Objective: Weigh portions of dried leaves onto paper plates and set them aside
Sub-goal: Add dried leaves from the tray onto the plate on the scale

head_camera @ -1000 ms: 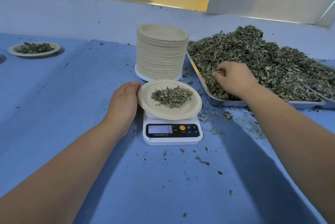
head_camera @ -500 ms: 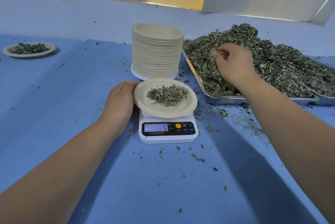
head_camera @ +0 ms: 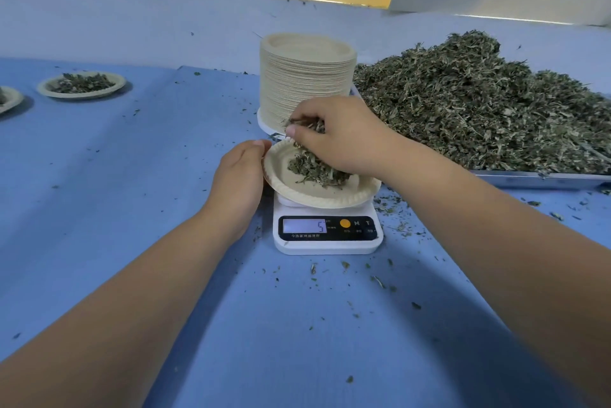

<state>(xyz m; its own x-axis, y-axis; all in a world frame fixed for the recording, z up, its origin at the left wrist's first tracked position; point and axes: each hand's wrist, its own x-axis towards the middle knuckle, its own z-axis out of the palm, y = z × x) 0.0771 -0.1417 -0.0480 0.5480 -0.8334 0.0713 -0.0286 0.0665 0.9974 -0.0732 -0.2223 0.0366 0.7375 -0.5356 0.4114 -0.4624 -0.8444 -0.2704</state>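
Note:
A beige paper plate (head_camera: 307, 194) sits on a small white digital scale (head_camera: 327, 235) whose display reads 5. A small heap of dried leaves (head_camera: 314, 169) lies on the plate. My left hand (head_camera: 239, 176) grips the plate's left rim. Directly above the plate, my right hand (head_camera: 340, 136) is closed on a pinch of dried leaves, and some of them hang down onto the heap. A large mound of dried leaves (head_camera: 479, 103) fills a metal tray (head_camera: 542, 177) to the right.
A tall stack of paper plates (head_camera: 305, 77) stands just behind the scale. Two filled plates, one (head_camera: 82, 85) in full view and one (head_camera: 8, 100) cut off by the edge, rest at the far left. Leaf crumbs litter the blue table cover (head_camera: 132, 192).
My right hand left the leaf mound on the tray and came left over the plate on the scale with a pinch of leaves. My left hand stays at the plate's rim.

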